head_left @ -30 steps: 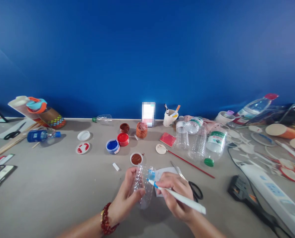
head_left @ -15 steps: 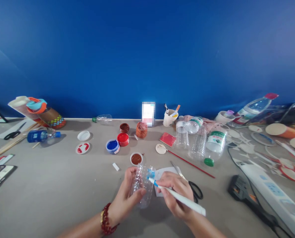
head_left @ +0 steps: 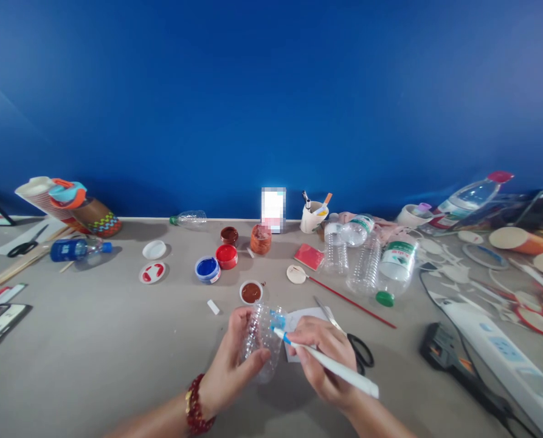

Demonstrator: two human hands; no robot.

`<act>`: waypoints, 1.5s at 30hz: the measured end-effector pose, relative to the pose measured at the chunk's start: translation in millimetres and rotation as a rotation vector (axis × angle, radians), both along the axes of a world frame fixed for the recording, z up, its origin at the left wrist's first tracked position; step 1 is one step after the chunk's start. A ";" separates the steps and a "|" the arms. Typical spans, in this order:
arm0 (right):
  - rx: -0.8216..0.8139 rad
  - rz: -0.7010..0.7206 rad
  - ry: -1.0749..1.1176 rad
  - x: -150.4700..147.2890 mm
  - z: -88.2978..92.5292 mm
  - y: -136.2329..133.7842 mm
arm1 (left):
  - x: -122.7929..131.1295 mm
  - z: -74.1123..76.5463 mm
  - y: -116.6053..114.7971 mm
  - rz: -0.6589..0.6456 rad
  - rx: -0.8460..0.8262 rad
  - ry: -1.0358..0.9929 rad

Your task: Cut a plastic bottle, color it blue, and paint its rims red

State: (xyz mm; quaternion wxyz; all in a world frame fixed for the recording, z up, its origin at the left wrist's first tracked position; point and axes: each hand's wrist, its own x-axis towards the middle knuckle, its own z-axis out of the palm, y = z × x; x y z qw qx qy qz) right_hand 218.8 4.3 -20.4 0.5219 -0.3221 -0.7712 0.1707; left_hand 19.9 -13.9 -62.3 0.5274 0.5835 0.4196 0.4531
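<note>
My left hand (head_left: 237, 356) is wrapped round a clear, ribbed piece of plastic bottle (head_left: 267, 356), held tilted over the table. In my right hand (head_left: 326, 356) is a white marker (head_left: 339, 368) with a blue tip, gripped like a pen. Its tip meets the bottle's right side, where a patch of light blue colour (head_left: 278, 319) shows. Partly behind my right hand lie a white sheet of paper (head_left: 293, 319) and scissors (head_left: 361, 351) with black handles.
Open paint jars, blue (head_left: 207, 268), red (head_left: 226, 256) and brown (head_left: 252, 293), stand beyond my hands. Rightward lie a red-handled brush (head_left: 351, 302), several clear bottles (head_left: 365, 267), a black glue gun (head_left: 453, 359) and a white power strip (head_left: 503, 353). A pen cup (head_left: 314, 218) stands by the wall.
The light blue patch on the bottle looks a little larger. Both hands keep nearly the same place, with the marker tip shifted only slightly.
</note>
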 end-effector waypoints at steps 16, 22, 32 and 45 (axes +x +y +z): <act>0.007 -0.020 -0.022 0.5 -2.7 1.0 | -1.8 -7.3 -0.2 0.021 0.096 0.106; 0.010 0.009 -0.007 -0.5 -1.1 0.6 | -0.9 -6.5 -0.1 0.023 0.104 0.116; 0.020 -0.015 -0.015 -3.5 1.3 0.6 | -2.0 -7.5 -0.1 0.019 0.129 0.158; 0.043 0.033 0.012 -3.6 -0.5 0.3 | -2.2 -4.2 -0.3 0.049 0.167 0.220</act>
